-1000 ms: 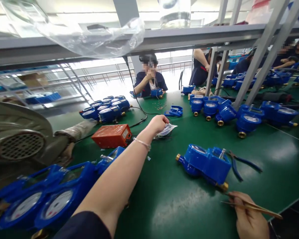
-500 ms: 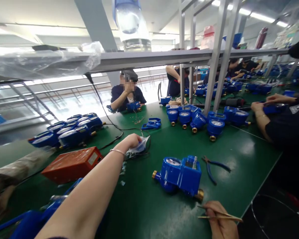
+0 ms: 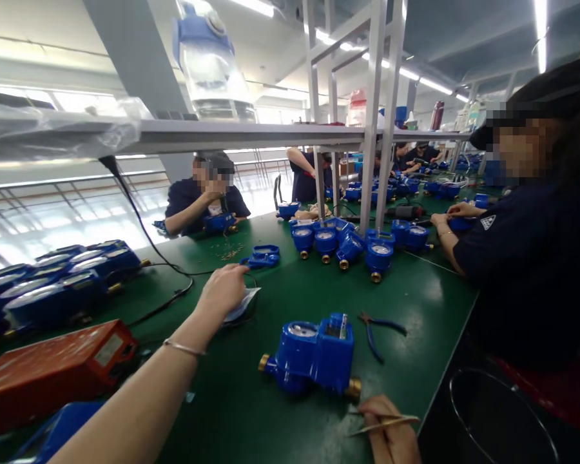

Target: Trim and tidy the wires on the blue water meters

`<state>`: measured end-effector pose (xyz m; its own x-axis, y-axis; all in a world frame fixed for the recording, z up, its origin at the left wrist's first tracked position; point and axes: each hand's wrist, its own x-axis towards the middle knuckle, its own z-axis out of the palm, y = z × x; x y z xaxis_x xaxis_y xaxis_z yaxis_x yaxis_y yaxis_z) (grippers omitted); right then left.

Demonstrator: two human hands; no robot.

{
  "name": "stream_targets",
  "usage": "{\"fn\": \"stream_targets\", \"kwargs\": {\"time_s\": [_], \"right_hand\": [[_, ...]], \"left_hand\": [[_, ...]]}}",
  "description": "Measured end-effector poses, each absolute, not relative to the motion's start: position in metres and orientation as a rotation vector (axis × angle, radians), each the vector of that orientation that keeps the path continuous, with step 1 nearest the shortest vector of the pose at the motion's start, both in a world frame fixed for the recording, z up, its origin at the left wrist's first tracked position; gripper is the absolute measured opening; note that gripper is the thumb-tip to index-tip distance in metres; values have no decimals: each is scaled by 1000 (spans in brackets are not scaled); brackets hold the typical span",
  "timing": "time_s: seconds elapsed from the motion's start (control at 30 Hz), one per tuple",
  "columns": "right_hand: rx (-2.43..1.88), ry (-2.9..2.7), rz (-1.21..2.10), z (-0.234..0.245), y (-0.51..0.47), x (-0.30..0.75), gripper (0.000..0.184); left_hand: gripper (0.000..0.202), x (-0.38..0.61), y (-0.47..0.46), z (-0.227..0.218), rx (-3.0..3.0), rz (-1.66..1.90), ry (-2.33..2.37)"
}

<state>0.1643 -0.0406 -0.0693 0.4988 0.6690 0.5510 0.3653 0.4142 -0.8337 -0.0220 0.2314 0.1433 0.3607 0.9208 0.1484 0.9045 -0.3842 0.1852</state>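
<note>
My left hand (image 3: pixel 225 289) reaches forward over a small plastic bag (image 3: pixel 241 304). Its fingers are drawn together, with the tips at the near edge of a blue frame-like cover (image 3: pixel 265 256); whatever they pinch is hidden. In my closed right hand (image 3: pixel 391 428) is a pair of gold-coloured tweezers (image 3: pixel 389 422), tips pointing left. Just beyond that hand a blue water meter (image 3: pixel 302 357) with brass ends lies on the green table (image 3: pixel 251 412). Blue-handled pliers (image 3: pixel 377 332) rest open to the right of the meter.
More blue meters (image 3: pixel 48 280) crowd the left, near an orange box (image 3: pixel 58 364) and a black cable (image 3: pixel 149 241). Another group of meters (image 3: pixel 345 245) stands by the shelf posts (image 3: pixel 373 129). A co-worker (image 3: pixel 526 238) sits at right, another (image 3: pixel 203 200) across the table.
My view has swung right, so things sit further left. My left hand has shifted slightly from the plastic bag toward the blue cover. My right hand keeps the tweezers by the meter.
</note>
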Motion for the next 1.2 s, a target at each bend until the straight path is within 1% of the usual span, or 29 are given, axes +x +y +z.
{"fn": "stream_targets", "kwargs": {"time_s": [0.07,0.13,0.27,0.37,0.5,0.6,0.7,0.77,0.83,0.93,1.03,1.2], "right_hand": [[-1182,-1177,299,-63,-47,169,20],[-1201,-1211,355,-60,-52,173,18],[-1246,-1101,443,-59,-56,177,20],[-1272,-1019,430,-60,-56,179,22],[-1297,-874,424,-63,-58,182,26],[-1303,-776,451,-66,-60,182,29],[-1306,-712,482,-69,-62,182,33],[-1306,-684,496,-71,-63,183,35],[-1303,-665,506,-73,-63,185,36],[-1294,-647,513,-75,-63,186,36],[-1287,-641,518,-76,-64,187,36],[-1284,-641,515,-78,-65,187,35]], "left_hand": [[44,-3,209,133,2533,463,1537],[49,13,186,118,2481,438,1366],[56,25,153,91,2264,291,1147],[55,14,135,83,2142,331,1063],[56,-14,101,71,2057,440,1075],[62,-31,64,54,1999,598,1127],[78,-37,27,41,1854,686,1170],[92,-38,10,38,1797,641,1201],[100,-39,1,39,1840,565,1245],[97,-42,0,43,1923,493,1308],[96,-42,1,43,1920,497,1358],[97,-36,-9,24,1956,678,1327]]}}
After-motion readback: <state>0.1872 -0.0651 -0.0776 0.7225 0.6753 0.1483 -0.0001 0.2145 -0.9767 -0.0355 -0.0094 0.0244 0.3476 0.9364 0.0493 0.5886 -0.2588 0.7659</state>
